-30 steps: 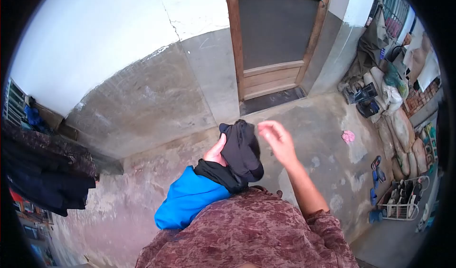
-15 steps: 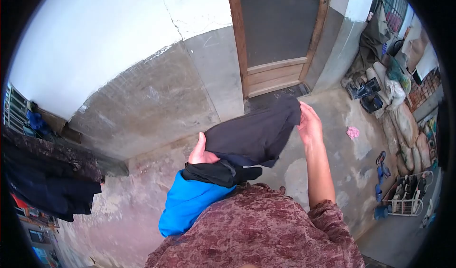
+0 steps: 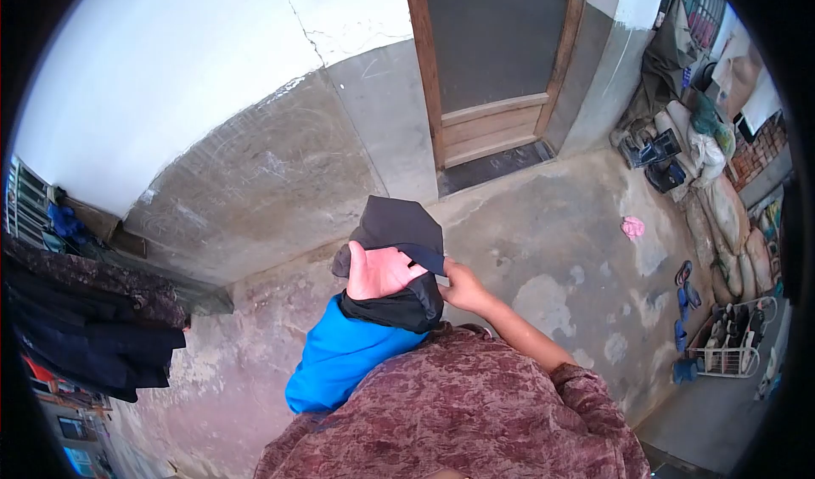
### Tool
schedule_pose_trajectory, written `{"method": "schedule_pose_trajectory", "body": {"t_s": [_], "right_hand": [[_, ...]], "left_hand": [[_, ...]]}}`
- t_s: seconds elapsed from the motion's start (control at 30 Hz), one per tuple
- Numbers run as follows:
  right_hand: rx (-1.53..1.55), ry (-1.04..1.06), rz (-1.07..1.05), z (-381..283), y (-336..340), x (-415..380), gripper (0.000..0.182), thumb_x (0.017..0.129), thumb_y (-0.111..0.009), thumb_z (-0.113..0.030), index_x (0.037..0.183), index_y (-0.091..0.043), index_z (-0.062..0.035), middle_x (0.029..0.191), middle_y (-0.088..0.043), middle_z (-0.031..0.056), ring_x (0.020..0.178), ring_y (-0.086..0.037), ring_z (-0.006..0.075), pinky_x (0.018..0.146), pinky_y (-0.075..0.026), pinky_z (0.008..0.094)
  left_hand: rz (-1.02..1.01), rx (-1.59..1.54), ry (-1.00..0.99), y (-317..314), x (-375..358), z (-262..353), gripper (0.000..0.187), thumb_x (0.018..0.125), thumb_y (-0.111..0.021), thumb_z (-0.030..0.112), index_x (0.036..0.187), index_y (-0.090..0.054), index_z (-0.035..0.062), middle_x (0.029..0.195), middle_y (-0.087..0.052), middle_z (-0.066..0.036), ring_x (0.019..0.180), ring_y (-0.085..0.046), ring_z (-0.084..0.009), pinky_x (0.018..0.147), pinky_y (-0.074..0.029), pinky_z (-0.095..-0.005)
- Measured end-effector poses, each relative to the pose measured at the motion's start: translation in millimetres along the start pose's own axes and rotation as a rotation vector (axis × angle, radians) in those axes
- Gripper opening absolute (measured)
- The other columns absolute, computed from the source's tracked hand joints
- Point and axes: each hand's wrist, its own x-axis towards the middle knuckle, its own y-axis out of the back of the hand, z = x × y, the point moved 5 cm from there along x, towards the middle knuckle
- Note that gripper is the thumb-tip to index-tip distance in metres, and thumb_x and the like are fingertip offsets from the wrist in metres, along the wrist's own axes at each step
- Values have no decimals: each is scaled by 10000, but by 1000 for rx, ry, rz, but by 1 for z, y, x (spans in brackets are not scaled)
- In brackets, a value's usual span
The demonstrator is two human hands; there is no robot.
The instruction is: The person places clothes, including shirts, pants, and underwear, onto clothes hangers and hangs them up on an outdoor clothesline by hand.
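Observation:
My left hand (image 3: 379,273) is palm up with its thumb stretched out. A dark grey cloth (image 3: 401,222) lies behind it, and the cloth's edge crosses the flat fingers, hiding their tips. My right hand (image 3: 465,286) pinches that cloth's right edge beside the left fingertips. Black fabric (image 3: 395,307) is bunched around my left wrist. Bright blue fabric (image 3: 348,352) covers the left forearm, just below the black fabric.
A wooden door (image 3: 497,131) is ahead in the wall. Dark garments (image 3: 93,326) hang at the left. At the right are a pink cloth (image 3: 632,228) on the floor, sandals (image 3: 682,301), a white wire rack of shoes (image 3: 728,362) and stacked sacks (image 3: 723,216).
My right hand has moved left and down, close to my left hand. The grey cloth, stretched between both hands before, is now gathered around my left hand, whose palm shows more.

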Motion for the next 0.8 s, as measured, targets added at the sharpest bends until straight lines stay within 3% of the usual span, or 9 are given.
{"method": "schedule_pose_trajectory", "body": {"t_s": [0.13, 0.2, 0.33, 0.37, 0.43, 0.5, 0.57, 0.73, 0.8], "right_hand": [[-316, -35, 255, -9, 29, 7, 251, 727, -627, -66, 970, -582, -20, 883, -625, 176, 797, -637, 316, 706, -496, 397], [-219, -79, 493, -8, 71, 11, 208, 744, -603, -56, 951, -586, -36, 773, -614, 151, 698, -627, 277, 654, -498, 381], [-262, -4, 767, -73, 160, 20, 293, 757, -554, 16, 1030, -581, -89, 632, -514, 77, 558, -516, 192, 551, -443, 339], [-322, 42, 794, -89, 176, 21, 304, 754, -558, 17, 1034, -589, -98, 630, -511, 71, 555, -517, 197, 548, -441, 339], [-388, 96, 825, -120, 203, 20, 316, 750, -562, 17, 1038, -597, -108, 628, -508, 65, 553, -519, 203, 545, -438, 339], [-536, 170, 850, -159, 221, 16, 324, 736, -571, 12, 1031, -609, -115, 628, -515, 63, 550, -526, 211, 547, -439, 345], [-641, 230, 846, -187, 231, 15, 325, 727, -576, 7, 1025, -613, -115, 626, -520, 59, 552, -536, 209, 548, -444, 347], [-905, 231, 682, -208, 245, 21, 307, 709, -586, -25, 1002, -629, -106, 638, -555, 77, 591, -577, 227, 561, -463, 371], [-773, 314, 853, -216, 256, 13, 285, 716, -584, -58, 993, -634, -100, 719, -600, 103, 668, -612, 269, 607, -486, 385]], "left_hand": [[-37, 58, -73, 3, -12, 7, 771, 907, -465, 585, 1448, -255, 78, 1489, -290, -158, 1351, -323, -358, 1061, -300, -585], [200, 80, -157, 42, -31, 11, 538, 961, -531, 318, 1402, -353, 66, 1393, -425, -150, 1283, -419, -334, 1054, -342, -545], [396, 498, -165, 37, -37, 15, 377, 942, -557, 164, 1276, -505, -2, 1326, -506, -157, 1290, -419, -318, 1080, -324, -494], [392, 492, -168, 31, -36, 15, 377, 942, -557, 164, 1276, -505, -2, 1326, -506, -157, 1290, -419, -318, 1080, -324, -494], [353, 1127, -115, 9, -31, 16, 336, 910, -617, 189, 1168, -597, -24, 1049, -667, -110, 1073, -594, -211, 938, -453, -353], [344, 1283, -105, 2, -32, 21, 445, 853, -679, 238, 1177, -579, -50, 1051, -668, -169, 976, -646, -254, 883, -479, -344], [309, 1983, -118, -15, -32, 32, 444, 811, -709, 254, 1138, -612, -32, 1043, -654, -224, 957, -640, -331, 884, -482, -385], [231, 2016, -206, -34, -32, 34, 392, 699, -790, 278, 992, -673, 44, 916, -669, -143, 849, -616, -334, 774, -492, -398], [234, 2025, -501, -50, -31, 41, 324, 645, -813, 250, 882, -666, 85, 817, -639, -76, 814, -584, -294, 748, -450, -396]]}}
